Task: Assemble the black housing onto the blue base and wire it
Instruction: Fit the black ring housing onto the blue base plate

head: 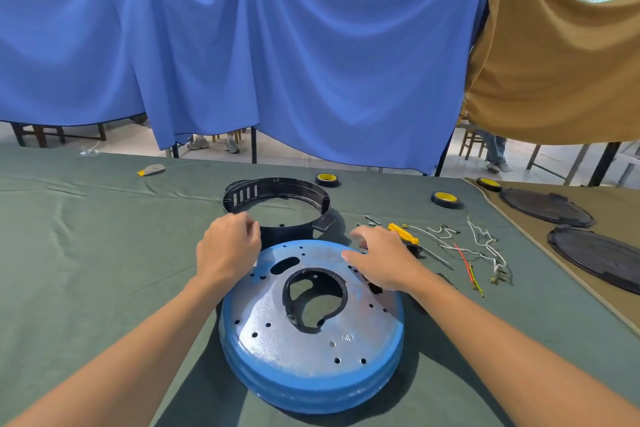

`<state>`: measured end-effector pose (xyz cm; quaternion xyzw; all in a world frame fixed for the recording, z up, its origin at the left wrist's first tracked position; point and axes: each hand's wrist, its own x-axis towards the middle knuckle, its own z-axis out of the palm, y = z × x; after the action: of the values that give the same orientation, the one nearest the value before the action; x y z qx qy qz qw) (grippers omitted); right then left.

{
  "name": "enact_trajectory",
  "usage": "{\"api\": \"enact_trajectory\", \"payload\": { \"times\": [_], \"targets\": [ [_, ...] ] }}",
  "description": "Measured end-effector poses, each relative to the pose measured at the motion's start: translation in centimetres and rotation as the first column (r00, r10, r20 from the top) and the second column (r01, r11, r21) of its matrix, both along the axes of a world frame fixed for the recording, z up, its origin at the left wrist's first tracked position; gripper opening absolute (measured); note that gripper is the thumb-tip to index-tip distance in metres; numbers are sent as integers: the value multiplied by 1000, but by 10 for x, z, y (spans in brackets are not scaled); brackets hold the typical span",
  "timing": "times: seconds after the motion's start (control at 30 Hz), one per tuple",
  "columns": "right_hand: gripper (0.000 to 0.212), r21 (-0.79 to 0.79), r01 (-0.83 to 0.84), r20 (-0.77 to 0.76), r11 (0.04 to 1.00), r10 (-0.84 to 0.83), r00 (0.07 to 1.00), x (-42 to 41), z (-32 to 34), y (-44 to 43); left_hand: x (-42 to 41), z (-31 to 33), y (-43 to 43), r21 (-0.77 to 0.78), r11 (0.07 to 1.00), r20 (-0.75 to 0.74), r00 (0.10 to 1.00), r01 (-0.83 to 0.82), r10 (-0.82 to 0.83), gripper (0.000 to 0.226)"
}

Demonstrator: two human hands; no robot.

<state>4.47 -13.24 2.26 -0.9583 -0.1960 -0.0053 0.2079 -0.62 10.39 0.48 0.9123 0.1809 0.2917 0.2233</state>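
Head: black housing (291, 231) just beyond left grip (227, 250).

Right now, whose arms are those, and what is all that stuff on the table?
Those are a person's own arms. The camera sits on their head and looks down, so you see what they see. On the green cloth lies a big blue base, round with holes. Behind it stands a black housing, shaped like a ring. The left hand curls its fingers at that ring's near rim; whether it grips it, I cannot tell. The right hand is open at the base's far edge, holding nothing. To the right lie a yellow screwdriver and some loose wires.
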Motion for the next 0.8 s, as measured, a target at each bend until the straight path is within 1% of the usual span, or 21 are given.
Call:
{"api": "enact_trajectory", "payload": {
  "times": [0.07, 0.13, 0.2, 0.23, 0.3, 0.37, 0.43, 0.53, 0.63, 0.73, 0.8],
  "targets": [
    [46, 61, -28, 10, 998, 28, 1000, 10, 0, 9, 10, 3, 1, 98, 994, 16, 998, 53, -55, 23],
    [44, 74, -48, 15, 996, 47, 999, 21, 0, 18, 22, 6, 0, 211, 967, -60, 989, 144, -134, 33],
    [43, 44, -81, 71, 996, 78, 994, 32, -3, 26, 34, 7, 0, 311, 922, -143, 970, 231, -195, 42],
    [44, 20, -106, 120, 994, 103, 987, 36, -4, 30, 40, 7, -1, 327, 907, -178, 960, 266, -217, 43],
    [47, -57, -152, 238, 987, 161, 958, 44, -6, 36, 49, 7, -1, 297, 901, -230, 939, 318, -256, 40],
    [47, -192, -175, 358, 966, 235, 904, 51, -8, 40, 53, 5, -1, 277, 895, -269, 923, 348, -276, 34],
    [42, -319, -190, 425, 928, 320, 847, 59, -7, 43, 55, 2, 0, 258, 890, -294, 908, 375, -297, 30],
    [32, -406, -217, 489, 888, 412, 769, 66, -4, 46, 58, 1, 4, 216, 895, -277, 903, 391, -327, 23],
    [23, -454, -207, 555, 866, 457, 695, 70, -3, 48, 59, 4, 6, 258, 901, -221, 930, 348, -295, 21],
    [16, -444, -162, 607, 881, 429, 669, 72, 2, 53, 58, 10, 1, 333, 886, -151, 945, 324, -289, 25],
    [11, -388, -149, 657, 909, 387, 647, 71, 10, 55, 57, 17, -4, 383, 865, -93, 945, 324, -312, 29]
  ]
}}
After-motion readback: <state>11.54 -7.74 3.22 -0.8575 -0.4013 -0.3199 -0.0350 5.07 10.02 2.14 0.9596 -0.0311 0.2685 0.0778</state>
